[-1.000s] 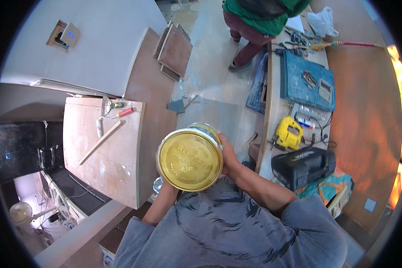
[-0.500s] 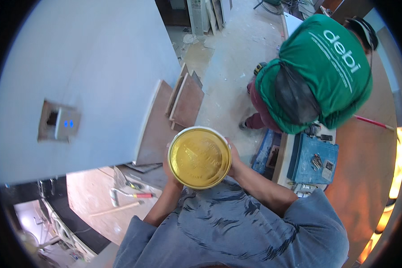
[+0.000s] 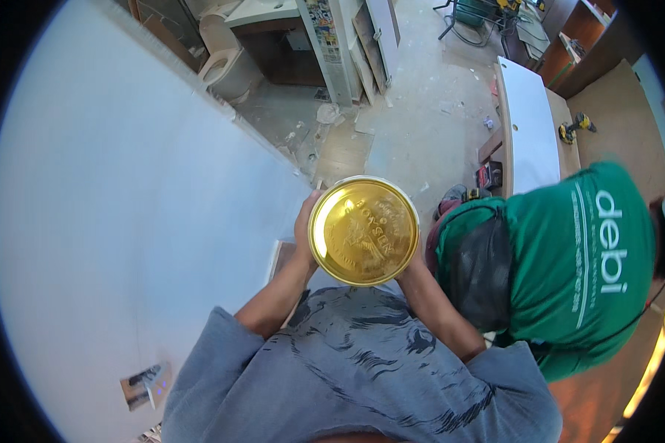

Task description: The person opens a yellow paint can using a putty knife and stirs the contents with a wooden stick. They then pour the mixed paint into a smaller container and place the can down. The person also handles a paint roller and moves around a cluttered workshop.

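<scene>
A round paint can [image 3: 363,230] with a shiny gold embossed lid is held upright in front of my chest. My left hand [image 3: 304,227] is wrapped round its left side, the fingers partly out of sight behind the rim. On the opposite side my right hand [image 3: 415,263] grips the can, most of it hidden under the lid's edge. The lid is pressed on all round, and the can's body is hidden beneath it.
Close on my right a person in a green shirt [image 3: 561,258] bends over. Beyond stands a bench with a white panel [image 3: 528,125] and a cordless drill [image 3: 578,129]. A pale wall [image 3: 148,199] runs along my left, with an open outlet box [image 3: 144,385]. Ahead, a doorway shows a toilet [image 3: 225,63].
I have moved forward past the leaning boards and outlet, the can still in both hands. The doorway and toilet have come into view, and the person in green is now alongside me.
</scene>
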Available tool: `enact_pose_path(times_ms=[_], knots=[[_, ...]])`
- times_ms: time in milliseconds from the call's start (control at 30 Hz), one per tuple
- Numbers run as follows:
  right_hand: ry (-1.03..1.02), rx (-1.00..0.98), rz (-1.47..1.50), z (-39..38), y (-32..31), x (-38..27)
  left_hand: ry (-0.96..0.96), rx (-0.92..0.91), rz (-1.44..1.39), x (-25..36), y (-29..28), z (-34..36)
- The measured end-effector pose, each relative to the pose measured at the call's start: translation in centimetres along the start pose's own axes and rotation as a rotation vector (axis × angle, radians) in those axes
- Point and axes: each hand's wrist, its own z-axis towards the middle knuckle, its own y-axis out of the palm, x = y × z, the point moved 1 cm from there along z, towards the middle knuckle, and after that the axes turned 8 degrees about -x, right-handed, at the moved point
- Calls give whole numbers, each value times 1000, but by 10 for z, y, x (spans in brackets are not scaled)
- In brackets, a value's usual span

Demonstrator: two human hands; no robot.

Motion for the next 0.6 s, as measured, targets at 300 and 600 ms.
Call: enact_pose_path(times_ms=[300, 600], knots=[[-383, 346, 15, 111, 23, -50, -263, -280, 271, 12, 29, 219], [-428, 387, -8, 283, 75, -134, -569, -425, 43, 7, 60, 442]])
